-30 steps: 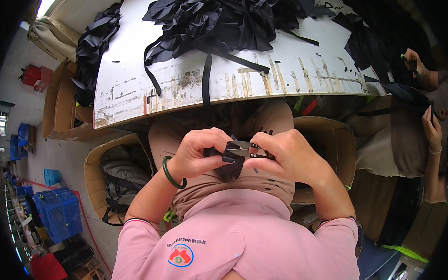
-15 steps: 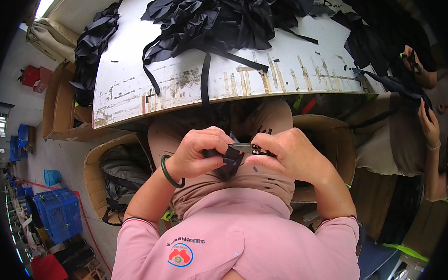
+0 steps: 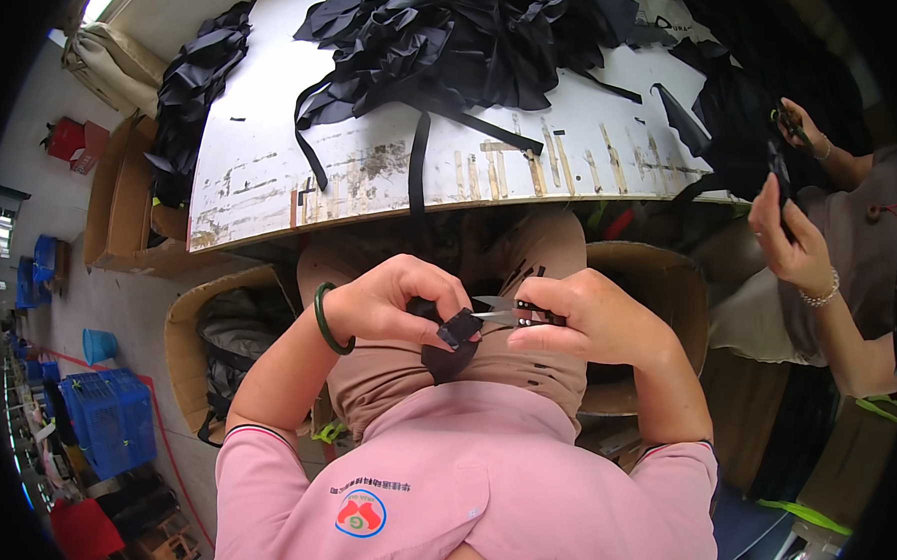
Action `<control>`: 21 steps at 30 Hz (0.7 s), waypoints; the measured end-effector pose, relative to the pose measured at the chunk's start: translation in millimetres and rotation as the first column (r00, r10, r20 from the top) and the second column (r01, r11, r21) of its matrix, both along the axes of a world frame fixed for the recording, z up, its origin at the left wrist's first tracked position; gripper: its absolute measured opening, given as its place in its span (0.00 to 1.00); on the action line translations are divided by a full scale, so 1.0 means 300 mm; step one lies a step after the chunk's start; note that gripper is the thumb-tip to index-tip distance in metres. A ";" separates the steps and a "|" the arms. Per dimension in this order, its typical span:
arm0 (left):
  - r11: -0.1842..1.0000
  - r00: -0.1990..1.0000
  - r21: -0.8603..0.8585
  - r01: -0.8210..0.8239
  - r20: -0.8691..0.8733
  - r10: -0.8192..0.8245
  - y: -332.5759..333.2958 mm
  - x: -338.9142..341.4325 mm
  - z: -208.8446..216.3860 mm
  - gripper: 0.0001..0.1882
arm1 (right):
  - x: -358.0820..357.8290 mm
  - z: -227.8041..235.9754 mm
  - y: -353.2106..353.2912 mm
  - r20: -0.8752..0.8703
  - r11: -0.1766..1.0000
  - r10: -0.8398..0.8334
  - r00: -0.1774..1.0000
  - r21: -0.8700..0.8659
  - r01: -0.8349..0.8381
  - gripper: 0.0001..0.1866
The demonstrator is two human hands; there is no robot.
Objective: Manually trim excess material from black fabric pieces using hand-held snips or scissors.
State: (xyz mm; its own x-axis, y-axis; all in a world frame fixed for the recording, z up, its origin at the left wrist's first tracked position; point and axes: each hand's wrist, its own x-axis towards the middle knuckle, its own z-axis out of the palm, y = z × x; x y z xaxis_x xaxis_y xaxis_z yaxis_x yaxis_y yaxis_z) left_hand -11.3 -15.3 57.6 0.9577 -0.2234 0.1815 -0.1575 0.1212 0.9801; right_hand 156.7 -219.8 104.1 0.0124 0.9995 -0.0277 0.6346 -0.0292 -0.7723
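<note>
Over my lap, my left hand point(image 3: 413, 300) pinches a black fabric piece point(image 3: 449, 358) whose folded end sticks out past my fingertips. My right hand point(image 3: 589, 314) is closed around small thread snips point(image 3: 529, 315) with dark handles. Their two metal blades are spread apart and point left; the lower blade tip touches or nearly touches the fabric end by my left thumb. Part of the fabric is hidden behind my left fingers. Small black scraps point(image 3: 535, 364) lie on my trousers.
A white table point(image 3: 262, 187) ahead bears a heap of black fabric pieces point(image 3: 459, 50) with straps hanging off its edge. Cardboard boxes point(image 3: 180, 348) stand at both sides of my legs. At right, a co-worker's hands point(image 3: 800, 245) hold black fabric and a cutting tool.
The snips' blades have spread apart and drawn slightly right of the fabric. My left hand has turned the fabric end. The co-worker's lower hand has moved left and nearer.
</note>
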 end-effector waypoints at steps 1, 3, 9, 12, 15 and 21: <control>0.988 0.989 -0.103 0.113 -0.083 -0.122 0.010 0.007 0.002 0.05 | 0.000 0.002 0.001 -0.071 0.999 0.034 0.997 -0.021 -0.035 0.18; 0.977 0.972 -0.113 0.179 -0.135 -0.194 0.026 0.023 0.012 0.05 | -0.003 0.007 0.004 -0.142 0.996 0.070 0.987 -0.042 -0.076 0.18; 0.946 0.921 -0.191 0.262 -0.242 -0.304 0.020 0.035 0.029 0.05 | -0.001 0.014 0.007 -0.059 0.988 0.147 0.987 -0.044 -0.150 0.17; 0.947 0.922 -0.193 0.259 -0.244 -0.301 0.019 0.030 0.027 0.05 | 0.002 0.017 0.003 -0.064 0.994 0.093 0.994 -0.057 -0.097 0.18; 0.937 0.915 -0.224 0.269 -0.243 -0.321 0.021 0.030 0.023 0.05 | 0.001 0.003 0.003 -0.072 0.988 0.142 0.987 -0.049 -0.146 0.18; 0.920 0.892 -0.225 0.323 -0.253 -0.375 0.020 0.035 0.001 0.05 | -0.004 -0.007 0.006 -0.069 0.981 0.187 0.980 -0.031 -0.189 0.18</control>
State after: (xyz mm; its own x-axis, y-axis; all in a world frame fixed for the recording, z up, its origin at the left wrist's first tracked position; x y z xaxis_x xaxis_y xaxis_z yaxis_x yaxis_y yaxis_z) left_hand -0.8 -9.2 58.0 0.8397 -0.5426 -0.0211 0.2089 0.2869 0.9349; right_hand 155.6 -217.9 101.9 -0.1790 0.9821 -0.0593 0.5795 0.0565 -0.8130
